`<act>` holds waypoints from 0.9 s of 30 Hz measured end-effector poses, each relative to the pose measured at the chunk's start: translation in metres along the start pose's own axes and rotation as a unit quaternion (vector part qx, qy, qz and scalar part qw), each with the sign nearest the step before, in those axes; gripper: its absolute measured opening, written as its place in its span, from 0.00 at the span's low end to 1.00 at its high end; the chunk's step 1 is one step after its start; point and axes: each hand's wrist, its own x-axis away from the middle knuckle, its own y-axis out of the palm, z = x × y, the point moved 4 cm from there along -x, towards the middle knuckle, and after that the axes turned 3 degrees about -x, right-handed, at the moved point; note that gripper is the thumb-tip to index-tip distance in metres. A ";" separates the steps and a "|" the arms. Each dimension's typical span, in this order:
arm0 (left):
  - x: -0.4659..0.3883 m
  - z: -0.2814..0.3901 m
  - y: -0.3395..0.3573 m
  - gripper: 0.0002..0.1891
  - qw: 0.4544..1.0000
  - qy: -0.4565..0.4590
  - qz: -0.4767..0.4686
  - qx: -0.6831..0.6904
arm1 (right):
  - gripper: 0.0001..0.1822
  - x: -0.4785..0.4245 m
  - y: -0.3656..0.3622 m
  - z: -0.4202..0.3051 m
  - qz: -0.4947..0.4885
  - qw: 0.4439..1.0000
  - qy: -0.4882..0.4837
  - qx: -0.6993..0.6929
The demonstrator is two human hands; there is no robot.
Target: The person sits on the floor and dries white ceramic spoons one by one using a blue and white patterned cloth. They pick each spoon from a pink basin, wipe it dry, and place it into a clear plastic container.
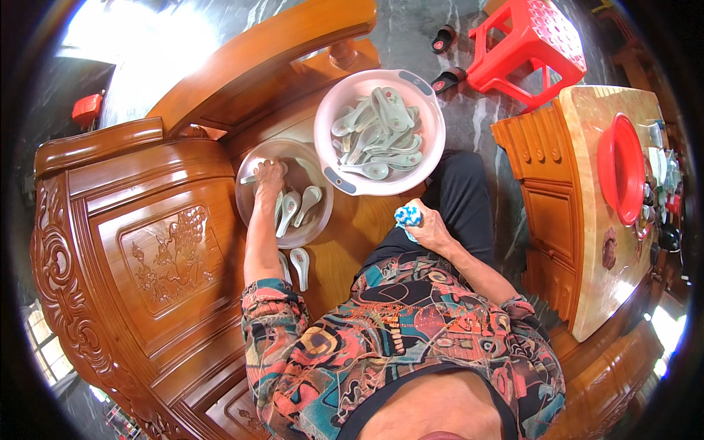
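My left hand (pixel 269 175) reaches into a translucent plastic basin (pixel 324 217) on the wooden bench. Its fingers curl over a white ceramic soup spoon (pixel 248 180), which shows on both sides of the hand. Several more spoons with a red flower motif (pixel 290 204) lie in this basin below the hand. Bunched in my right hand (pixel 433 226), over my lap, is a blue and white cloth (pixel 408 216). A pale pink basin (pixel 379 187) with grey handles holds a heap of similar spoons (pixel 379 132); it stands to the right of the translucent one.
Two spoons (pixel 300 267) lie on the bench seat (pixel 341 250) near my left forearm. A carved wooden backrest (pixel 170 258) rises at left. At right are a stone-topped table (pixel 594 297) with a red basin (pixel 621 170), a red plastic stool (pixel 528 55) and black slippers (pixel 448 80).
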 end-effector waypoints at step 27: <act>-0.065 0.262 -0.193 0.15 0.906 0.247 0.345 -0.002 | 0.12 -0.014 -0.015 0.049 0.055 0.969 0.079 -0.226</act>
